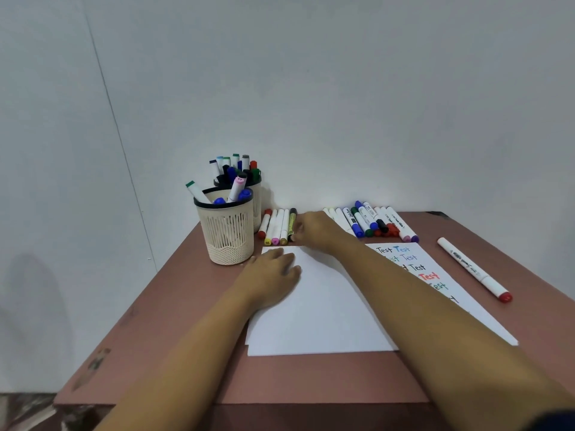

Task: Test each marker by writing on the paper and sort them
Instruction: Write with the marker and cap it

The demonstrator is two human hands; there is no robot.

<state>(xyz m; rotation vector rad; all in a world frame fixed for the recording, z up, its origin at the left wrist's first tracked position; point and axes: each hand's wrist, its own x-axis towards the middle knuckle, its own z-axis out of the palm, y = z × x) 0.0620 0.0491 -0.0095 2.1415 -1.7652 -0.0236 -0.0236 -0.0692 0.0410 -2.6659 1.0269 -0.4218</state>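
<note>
A white paper lies on the brown table, with "Test" written in several colours on its right side. My left hand rests flat on the paper's far left corner. My right hand reaches across to a short row of markers beyond the paper, its fingers at the black-capped yellow-green marker; whether they grip it is hidden. A longer row of markers lies to the right. A single red-capped marker lies right of the paper.
Two cream mesh cups stand at the back left, the near cup and the far cup both holding several markers. A white wall runs right behind the table. The table's front edge is near me.
</note>
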